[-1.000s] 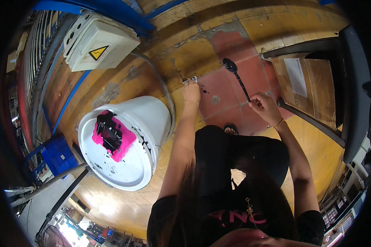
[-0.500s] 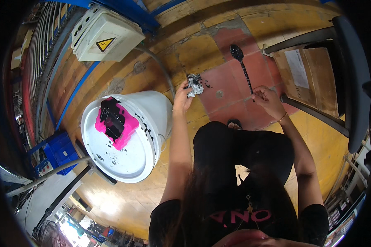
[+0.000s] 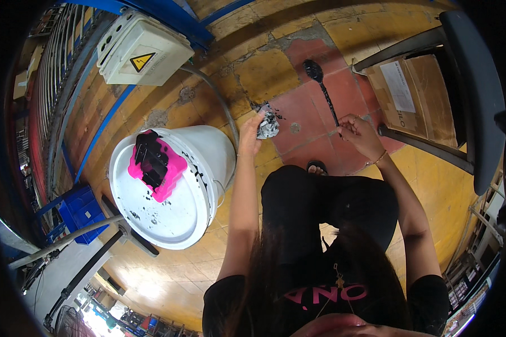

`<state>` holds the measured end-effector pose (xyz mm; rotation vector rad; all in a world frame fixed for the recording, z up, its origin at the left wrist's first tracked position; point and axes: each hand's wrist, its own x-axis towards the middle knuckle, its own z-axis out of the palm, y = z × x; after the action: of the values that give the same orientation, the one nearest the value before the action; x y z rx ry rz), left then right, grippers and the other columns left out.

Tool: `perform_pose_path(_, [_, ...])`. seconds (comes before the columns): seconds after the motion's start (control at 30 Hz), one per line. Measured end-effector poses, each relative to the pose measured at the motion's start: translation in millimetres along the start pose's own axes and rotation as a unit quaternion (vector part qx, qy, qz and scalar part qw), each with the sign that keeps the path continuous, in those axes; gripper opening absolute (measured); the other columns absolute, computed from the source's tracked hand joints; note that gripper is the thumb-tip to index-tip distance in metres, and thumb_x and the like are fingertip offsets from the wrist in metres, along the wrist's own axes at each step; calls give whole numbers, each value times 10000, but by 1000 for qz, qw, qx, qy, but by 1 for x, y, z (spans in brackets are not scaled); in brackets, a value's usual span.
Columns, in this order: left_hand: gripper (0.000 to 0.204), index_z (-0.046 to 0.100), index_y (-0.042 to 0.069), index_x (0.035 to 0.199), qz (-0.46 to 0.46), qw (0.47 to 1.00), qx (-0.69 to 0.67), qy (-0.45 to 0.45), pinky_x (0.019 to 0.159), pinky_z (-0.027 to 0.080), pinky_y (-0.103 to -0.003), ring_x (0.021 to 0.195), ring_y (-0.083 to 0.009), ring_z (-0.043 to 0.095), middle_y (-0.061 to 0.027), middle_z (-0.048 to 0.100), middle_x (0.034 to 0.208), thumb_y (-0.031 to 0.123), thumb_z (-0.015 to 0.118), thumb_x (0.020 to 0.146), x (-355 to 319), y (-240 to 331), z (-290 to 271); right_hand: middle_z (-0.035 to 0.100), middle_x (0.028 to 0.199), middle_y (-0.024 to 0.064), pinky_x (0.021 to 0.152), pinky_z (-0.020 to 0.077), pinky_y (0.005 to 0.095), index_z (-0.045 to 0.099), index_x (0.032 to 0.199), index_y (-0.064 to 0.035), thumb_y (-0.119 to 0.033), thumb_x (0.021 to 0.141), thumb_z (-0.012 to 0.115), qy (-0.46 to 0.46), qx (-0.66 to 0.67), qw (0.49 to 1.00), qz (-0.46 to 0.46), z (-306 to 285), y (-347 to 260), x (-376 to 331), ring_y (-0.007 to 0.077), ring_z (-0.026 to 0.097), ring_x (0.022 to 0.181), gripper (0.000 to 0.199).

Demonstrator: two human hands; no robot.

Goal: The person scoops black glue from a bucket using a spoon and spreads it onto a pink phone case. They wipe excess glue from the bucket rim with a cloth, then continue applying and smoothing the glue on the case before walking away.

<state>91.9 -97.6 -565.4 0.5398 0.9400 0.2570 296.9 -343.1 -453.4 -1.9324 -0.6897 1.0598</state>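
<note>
Here, beside the white bucket [image 3: 171, 185], the left hand [image 3: 250, 132] pinches a crumpled black-stained wad [image 3: 268, 124] — the right hand [image 3: 358, 135] grips a long black spoon [image 3: 322, 90]; wiping looks unfinished.

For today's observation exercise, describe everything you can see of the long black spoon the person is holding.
The black spoon is long and slim, with a small rounded bowl and a thin straight handle, all dark and slightly glossy; the material cannot be told. The right hand pinches the handle's near end, so the bowl points away from the person, over the red and yellow floor. Whether the bowl touches the floor cannot be told. It is apart from the left hand.
</note>
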Motion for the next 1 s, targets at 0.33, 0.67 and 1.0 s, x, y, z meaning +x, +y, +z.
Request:
perform_pose_path(0.33, [423, 379, 58, 1076, 8, 1000, 18, -20, 869, 552, -411, 999, -271, 618, -134, 554, 1050, -185, 522, 761, -14, -3, 15, 598, 841, 39, 632, 479, 226, 577, 1033, 21, -117, 906, 620, 14, 47, 999, 6, -5, 12, -3, 79, 589, 707, 192])
perform_pose_path(0.67, [409, 444, 48, 1154, 22, 993, -108, -43, 922, 505, -478, 1033, -328, 584, -171, 553, 1112, -152, 362, 808, 17, -43, -38, 590, 835, 31, 631, 472, 223, 580, 1024, 16, -128, 903, 629, 25, 39, 999, -4, -6, 11, 2, 76, 573, 700, 194])
perform_pose_path(1.0, [334, 505, 23, 1081, -23, 998, 61, 13, 708, 585, -376, 922, -326, 641, -180, 589, 1088, -144, 333, 848, 9, -26, -22, 594, 822, 29, 599, 462, 219, 568, 1036, 19, -119, 907, 619, 40, 72, 997, -8, -7, 18, 3, 69, 568, 670, 196])
